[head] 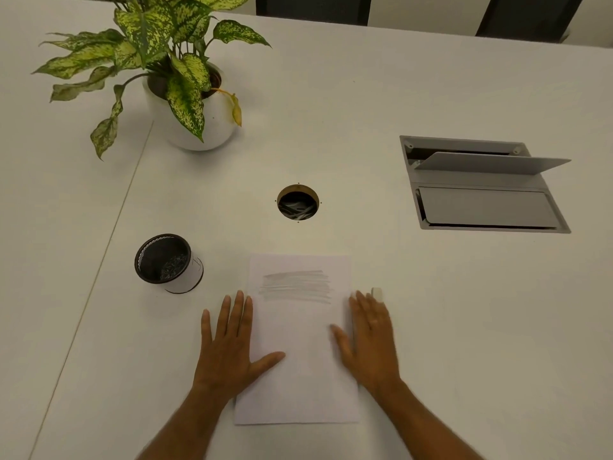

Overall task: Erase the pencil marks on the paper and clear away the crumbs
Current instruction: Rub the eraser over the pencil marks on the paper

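A sheet of white paper (298,343) lies flat on the white table (464,327) in the lower middle of the frame, its long sides running away from the person. Across its upper part sits a band of grey pencil marks (296,286) — loose horizontal strokes, not yet rubbed out. The left hand (232,346) lies flat at the paper's left edge, fingers straight and spread a little, the thumb reaching onto the sheet while the fingers rest mostly on the table beside it. The right hand (368,343) lies flat at the right edge in much the same way, fingers straight, thumb on the paper; it is slightly blurred. Just beyond the right fingertips, on the table, is a small pale eraser (377,293) (touching a fingertip or just short of it, I cannot tell which). To the left of the paper, at middle left of the frame, stands a dark mesh cup (167,262) with a white band round its side. Above the paper, near the centre of the frame, is a round cable hole (298,202) in the table. At right centre a grey hatch (481,187) is set into the tabletop, one flap raised. In the upper left stands a potted plant (185,94) — speckled green leaves in a round white pot.
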Available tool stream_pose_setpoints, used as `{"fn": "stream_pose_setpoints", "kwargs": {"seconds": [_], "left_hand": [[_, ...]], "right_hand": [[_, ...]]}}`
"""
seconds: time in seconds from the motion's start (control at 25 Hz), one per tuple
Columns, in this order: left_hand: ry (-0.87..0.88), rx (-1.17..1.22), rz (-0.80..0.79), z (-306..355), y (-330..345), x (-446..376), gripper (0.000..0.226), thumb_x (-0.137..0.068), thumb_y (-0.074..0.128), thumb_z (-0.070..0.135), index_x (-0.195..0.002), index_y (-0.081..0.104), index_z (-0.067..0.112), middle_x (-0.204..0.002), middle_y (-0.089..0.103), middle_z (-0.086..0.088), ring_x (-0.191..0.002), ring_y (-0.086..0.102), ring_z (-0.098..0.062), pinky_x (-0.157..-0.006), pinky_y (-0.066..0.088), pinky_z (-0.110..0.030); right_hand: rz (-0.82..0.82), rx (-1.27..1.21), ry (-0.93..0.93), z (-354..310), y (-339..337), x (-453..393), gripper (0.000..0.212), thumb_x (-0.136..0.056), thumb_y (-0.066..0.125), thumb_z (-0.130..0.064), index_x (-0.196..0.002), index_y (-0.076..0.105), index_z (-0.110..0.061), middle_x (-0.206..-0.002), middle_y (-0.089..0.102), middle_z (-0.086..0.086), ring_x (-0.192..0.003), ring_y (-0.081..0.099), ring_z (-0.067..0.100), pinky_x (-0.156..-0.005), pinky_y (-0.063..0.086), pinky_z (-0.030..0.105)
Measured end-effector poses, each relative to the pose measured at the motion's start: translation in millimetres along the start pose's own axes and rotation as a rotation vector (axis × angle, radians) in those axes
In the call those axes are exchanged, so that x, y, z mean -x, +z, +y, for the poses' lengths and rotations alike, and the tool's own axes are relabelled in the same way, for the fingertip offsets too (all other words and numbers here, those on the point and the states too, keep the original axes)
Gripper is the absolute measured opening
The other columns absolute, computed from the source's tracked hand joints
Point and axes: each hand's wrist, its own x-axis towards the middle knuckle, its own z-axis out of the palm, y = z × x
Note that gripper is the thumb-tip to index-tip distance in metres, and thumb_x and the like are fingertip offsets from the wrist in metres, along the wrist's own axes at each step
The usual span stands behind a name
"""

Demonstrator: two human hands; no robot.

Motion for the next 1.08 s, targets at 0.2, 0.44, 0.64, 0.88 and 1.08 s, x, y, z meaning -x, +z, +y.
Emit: {"fn": "stream_pose_setpoints", "kwargs": {"seconds": [0.2,0.44,0.64,0.88,1.08], "left_hand": [[0.031,0.021,0.103,16.5,-18.8,-25.2,0.115,-0.075,0.03,0.092,-0.154,0.026,0.01,-0.162,0.026,-0.013,-0.151,0.019,-0.034,-0.118,0.012,-0.064],[0.234,0.043,0.033,72.4,-26.6,-72.7,0.112,-0.074,0.036,0.091,-0.155,0.025,0.015,-0.164,0.022,-0.008,-0.153,0.012,-0.03,-0.118,0.007,-0.063],[0.099,0.081,-0.121,93.1,-16.1,-94.2,0.123,-0.059,0.04,0.099,-0.154,-0.013,0.041,-0.164,-0.023,0.0,-0.149,-0.026,-0.029,-0.113,-0.021,-0.063],[0.055,0.082,-0.126,93.2,-13.1,-101.5,0.127,-0.048,0.033,0.104,-0.147,-0.024,0.049,-0.159,-0.036,-0.002,-0.145,-0.035,-0.032,-0.105,-0.023,-0.073],[0.04,0.062,-0.121,93.4,-11.8,-104.7,0.128,-0.05,0.039,0.102,-0.146,-0.027,0.048,-0.159,-0.037,-0.004,-0.145,-0.033,-0.034,-0.106,-0.017,-0.075]], "right_hand": [[0.273,-0.304,0.504,25.4,-25.1,-31.9,0.039,-0.076,0.075,-0.039,-0.104,0.061,-0.016,-0.102,0.062,0.002,-0.094,0.058,0.024,-0.077,0.052,0.039],[0.164,-0.219,0.564,28.3,-14.0,-45.0,0.03,-0.077,0.072,-0.043,-0.091,0.063,-0.018,-0.092,0.059,-0.001,-0.086,0.059,0.021,-0.068,0.052,0.035],[0.137,-0.272,0.371,23.4,-14.4,-48.9,0.015,-0.082,0.072,-0.02,-0.095,0.069,-0.014,-0.094,0.068,0.002,-0.082,0.064,0.02,-0.073,0.053,0.033],[-0.059,-0.258,0.18,-1.6,-4.5,-54.1,0.018,-0.092,0.061,-0.028,-0.105,0.07,-0.018,-0.101,0.068,-0.006,-0.086,0.059,-0.002,-0.082,0.04,0.009],[-0.192,-0.314,0.283,-8.3,-0.5,-44.3,0.021,-0.096,0.046,-0.041,-0.088,0.06,-0.028,-0.091,0.061,-0.01,-0.08,0.057,0.005,-0.077,0.051,0.031]]}}
